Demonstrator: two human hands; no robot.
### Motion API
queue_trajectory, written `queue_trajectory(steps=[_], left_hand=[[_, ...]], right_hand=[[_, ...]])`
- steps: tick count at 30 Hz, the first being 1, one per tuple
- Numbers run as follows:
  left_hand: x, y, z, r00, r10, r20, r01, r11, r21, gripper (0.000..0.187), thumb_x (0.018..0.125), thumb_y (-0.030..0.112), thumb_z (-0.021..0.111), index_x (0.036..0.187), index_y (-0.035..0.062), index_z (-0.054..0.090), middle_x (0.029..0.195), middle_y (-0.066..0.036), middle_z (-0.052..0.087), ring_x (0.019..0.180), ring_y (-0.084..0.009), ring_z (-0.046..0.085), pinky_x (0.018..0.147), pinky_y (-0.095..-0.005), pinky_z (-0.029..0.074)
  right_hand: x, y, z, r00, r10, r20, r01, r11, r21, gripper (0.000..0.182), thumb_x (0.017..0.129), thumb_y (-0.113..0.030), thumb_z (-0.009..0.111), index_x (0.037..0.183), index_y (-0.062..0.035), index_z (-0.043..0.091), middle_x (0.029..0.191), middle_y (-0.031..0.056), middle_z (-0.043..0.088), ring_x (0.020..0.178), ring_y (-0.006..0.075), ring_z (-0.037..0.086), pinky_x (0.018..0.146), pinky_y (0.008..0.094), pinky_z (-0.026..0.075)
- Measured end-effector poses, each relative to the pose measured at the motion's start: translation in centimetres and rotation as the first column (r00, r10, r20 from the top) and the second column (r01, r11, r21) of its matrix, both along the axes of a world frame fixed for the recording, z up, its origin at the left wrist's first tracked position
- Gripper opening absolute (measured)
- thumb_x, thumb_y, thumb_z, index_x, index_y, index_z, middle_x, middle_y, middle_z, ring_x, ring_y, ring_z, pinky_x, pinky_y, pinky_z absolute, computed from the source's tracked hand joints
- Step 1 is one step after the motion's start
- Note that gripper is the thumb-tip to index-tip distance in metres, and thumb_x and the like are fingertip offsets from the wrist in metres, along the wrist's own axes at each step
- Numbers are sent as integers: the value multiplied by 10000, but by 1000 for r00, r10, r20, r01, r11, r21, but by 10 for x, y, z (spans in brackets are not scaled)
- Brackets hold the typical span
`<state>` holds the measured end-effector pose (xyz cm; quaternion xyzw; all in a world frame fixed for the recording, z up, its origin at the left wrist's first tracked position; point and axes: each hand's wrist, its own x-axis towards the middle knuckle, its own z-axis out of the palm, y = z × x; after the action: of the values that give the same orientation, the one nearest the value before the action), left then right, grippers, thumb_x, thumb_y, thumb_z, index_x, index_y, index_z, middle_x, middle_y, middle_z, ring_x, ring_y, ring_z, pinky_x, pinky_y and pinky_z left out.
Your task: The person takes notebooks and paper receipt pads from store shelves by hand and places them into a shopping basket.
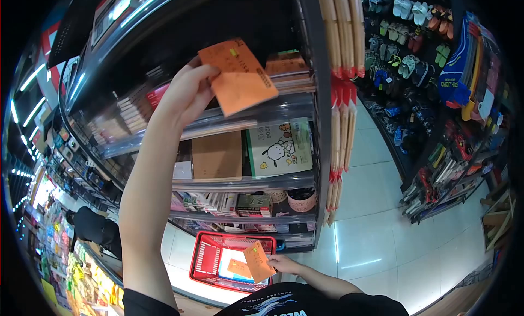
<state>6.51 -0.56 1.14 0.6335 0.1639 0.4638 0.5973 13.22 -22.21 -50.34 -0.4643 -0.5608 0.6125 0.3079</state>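
Note:
Raised before the upper shelf, my left hand (188, 92) pinches an orange booklet (240, 75) by its edge. A stack of booklets (289, 78) with an orange cover showing lies on that shelf, just right of it. Lower down, my right hand (284, 264) grips a second orange booklet (260, 262) over a red shopping basket (234, 237). Another orange booklet (238, 268) rests inside the basket on something white and blue, partly covered by the one in my right hand. The print on the covers is too small to read.
Below is a shelf with a green-and-white cartoon notebook (281, 148) and a brown cardboard piece (217, 155). Lower shelves hold boxes and a pink pot (302, 200). Wrapped wooden poles (335, 130) hang at the shelf end. Slippers (403, 9) line a right rack. A person (95, 228) is at left.

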Motion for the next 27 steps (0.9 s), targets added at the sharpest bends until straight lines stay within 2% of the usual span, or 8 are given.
queue_trajectory(steps=[11,15,17,18,19,21,24,27], left_hand=[[93,78,11,975,-128,-180,122,992,-46,234,860,5,494,1075,-65,553,1084,-162,584,1007,-221,580,913,-349,449],[106,98,0,891,167,-423,-166,985,41,244,844,105,552,1028,-54,573,881,-153,625,808,-161,618,696,-293,452],[112,99,-3,845,113,-523,-101,994,50,442,854,124,548,1239,-72,455,890,-140,620,782,-162,608,668,-289,473],[117,82,-10,888,207,-411,-196,978,69,700,868,157,555,1431,-29,184,898,-128,611,775,-169,598,662,-281,491],[122,78,-9,889,215,-404,-204,976,71,700,868,157,555,1431,-29,184,898,-128,611,775,-169,598,662,-281,491],[123,78,-8,879,156,-451,-135,988,79,832,895,243,541,1472,37,-23,1033,-157,593,891,-196,591,766,-334,499],[132,70,-4,794,257,-552,-247,964,93,707,915,357,505,1464,89,147,1267,-190,474,1088,-241,550,855,-388,480],[127,55,-1,811,228,-538,-210,973,95,771,927,425,448,1479,62,51,1356,-244,422,1210,-267,466,983,-416,385]], right_hand=[[17,-5,-2,995,-76,-62,67,987,-144,298,909,-291,551,985,-11,620,801,22,613,734,95,564,637,270,458],[18,-5,0,989,-77,-126,55,984,-167,274,923,-262,539,1006,-13,620,833,18,618,760,86,562,671,267,466],[17,-3,-2,989,-78,-128,53,981,-184,258,929,-236,530,1019,-11,618,858,13,620,784,81,559,704,262,468],[16,-3,-4,990,-72,-125,48,982,-181,258,929,-236,530,1019,-11,618,858,13,620,784,81,559,704,262,468],[15,-3,-6,986,-81,-143,57,985,-164,248,936,-248,530,1026,-33,616,858,-2,611,781,73,559,693,248,467],[14,-2,-9,987,-69,-145,48,989,-142,238,943,-259,530,1033,-55,614,858,-17,602,777,65,558,682,235,467],[14,1,-10,989,-36,-144,16,990,-137,241,949,-242,521,1049,-42,610,879,-6,609,802,73,567,711,240,477],[15,0,-7,990,-30,-138,14,993,-118,247,948,-238,519,1031,-26,615,879,2,613,804,77,563,722,240,471]])
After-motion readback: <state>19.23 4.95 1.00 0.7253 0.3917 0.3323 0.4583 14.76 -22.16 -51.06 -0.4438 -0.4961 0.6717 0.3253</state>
